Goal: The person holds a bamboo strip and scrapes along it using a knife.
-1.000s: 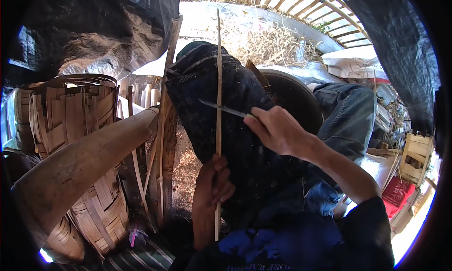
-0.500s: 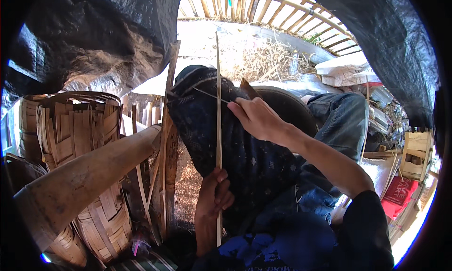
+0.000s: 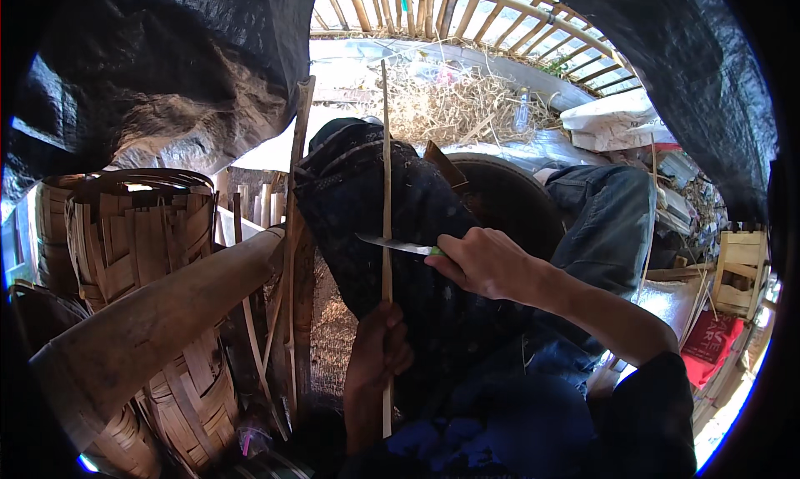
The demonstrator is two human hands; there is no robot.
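A long, thin bamboo strip point(image 3: 387, 187) stands nearly upright in the view, its tapered tip pointing away from me. My left hand point(image 3: 383, 346) is closed around its lower part, and the near end sticks out below the fist. In my right hand point(image 3: 490, 264) is a knife point(image 3: 398, 245) with a green handle, mostly hidden by the fingers. Its blade lies across the strip, above my left hand. Under both is a dark patterned cloth point(image 3: 350, 196) draped over my leg.
Woven bamboo baskets point(image 3: 146, 246) stand at the left, behind a thick bamboo pole point(image 3: 158, 321). Shavings point(image 3: 450, 104) are heaped beyond my legs, with a clear bottle point(image 3: 522, 111) beside them. Dark plastic sheeting point(image 3: 208, 54) hangs overhead. At right lie a wooden crate point(image 3: 737, 271) and red bag point(image 3: 712, 346).
My right hand and the knife have moved nearer to me along the strip, with the blade now more level. My left hand keeps its hold in about the same place.
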